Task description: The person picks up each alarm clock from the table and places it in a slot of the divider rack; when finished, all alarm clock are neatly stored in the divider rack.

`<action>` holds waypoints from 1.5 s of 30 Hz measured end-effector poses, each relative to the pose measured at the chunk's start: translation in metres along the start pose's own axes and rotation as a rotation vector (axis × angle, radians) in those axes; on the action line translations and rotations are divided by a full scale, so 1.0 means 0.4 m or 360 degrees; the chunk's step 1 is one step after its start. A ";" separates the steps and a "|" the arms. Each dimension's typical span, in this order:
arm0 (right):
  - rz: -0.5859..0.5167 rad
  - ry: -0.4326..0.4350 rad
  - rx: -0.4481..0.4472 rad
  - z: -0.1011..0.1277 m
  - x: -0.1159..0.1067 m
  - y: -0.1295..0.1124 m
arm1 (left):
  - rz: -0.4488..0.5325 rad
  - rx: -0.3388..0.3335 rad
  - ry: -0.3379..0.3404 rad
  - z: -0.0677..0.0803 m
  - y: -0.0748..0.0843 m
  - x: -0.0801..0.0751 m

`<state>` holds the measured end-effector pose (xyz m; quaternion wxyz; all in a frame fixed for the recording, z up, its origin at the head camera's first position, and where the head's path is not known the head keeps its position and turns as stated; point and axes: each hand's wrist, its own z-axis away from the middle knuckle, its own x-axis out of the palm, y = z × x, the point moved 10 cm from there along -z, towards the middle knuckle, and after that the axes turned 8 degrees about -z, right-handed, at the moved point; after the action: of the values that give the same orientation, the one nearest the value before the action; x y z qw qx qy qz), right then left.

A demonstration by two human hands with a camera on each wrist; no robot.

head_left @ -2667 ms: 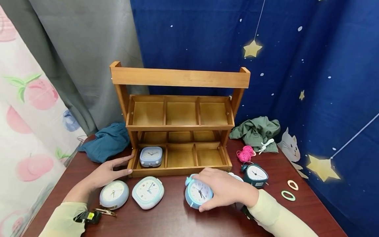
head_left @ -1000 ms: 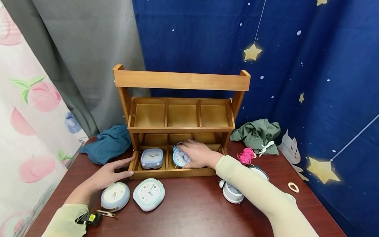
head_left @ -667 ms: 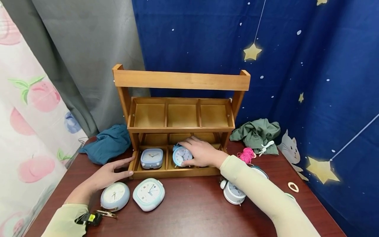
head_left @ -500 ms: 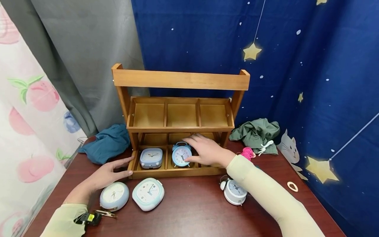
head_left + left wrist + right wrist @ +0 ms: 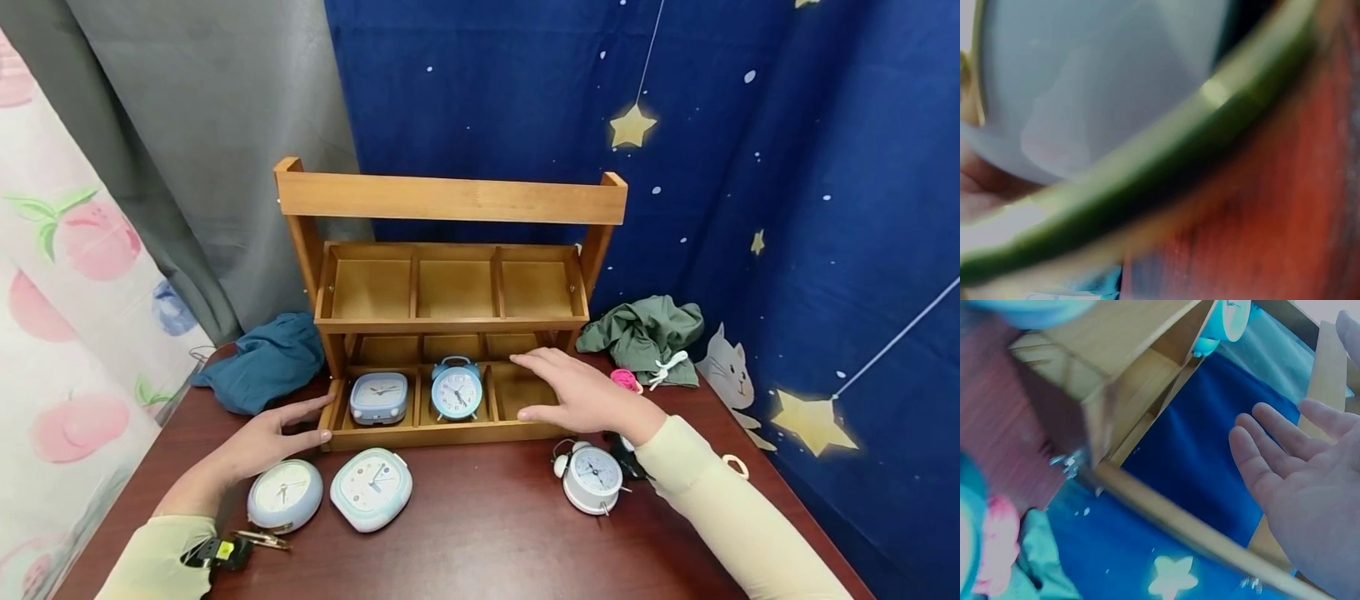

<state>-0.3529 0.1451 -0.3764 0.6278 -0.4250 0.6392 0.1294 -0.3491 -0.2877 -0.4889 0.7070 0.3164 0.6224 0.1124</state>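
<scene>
A wooden two-tier organiser stands at the back of the dark red table. In its lower tray a blue twin-bell alarm clock stands upright in the middle compartment, beside a square blue-grey clock in the left one. My right hand hovers open over the lower right compartment, fingers spread, holding nothing; the right wrist view shows its open palm. My left hand rests flat against the organiser's lower left corner. The left wrist view is a blur.
On the table in front lie a round pale clock, a rounded square pale clock and a white twin-bell clock. A teal cloth lies left, a green cloth and pink cord right. Blue starry backdrop behind.
My right hand carried the blue twin-bell clock from the table into the middle lower compartment, let go of it, and drew back to the right. The left hand stayed put.
</scene>
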 end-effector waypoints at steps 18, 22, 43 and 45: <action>-0.0169 -0.0007 0.0016 0.255 0.037 0.047 | 0.0016 0.0002 -0.0024 -0.002 0.004 0.000; -0.0163 -0.0041 0.0038 0.285 0.059 0.050 | 0.0011 0.0007 -0.0016 -0.002 0.002 0.000; -0.0250 -0.0337 0.0320 0.310 0.135 0.059 | 0.0021 0.0017 -0.0013 0.000 0.003 0.002; -0.0246 -0.0300 0.0299 0.304 0.139 0.061 | 0.0020 0.0017 -0.0014 0.000 0.003 0.001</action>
<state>-0.2775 0.2237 -0.4577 0.7300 -0.3984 0.5521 0.0597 -0.3486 -0.2865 -0.4884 0.7073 0.3244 0.6180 0.1121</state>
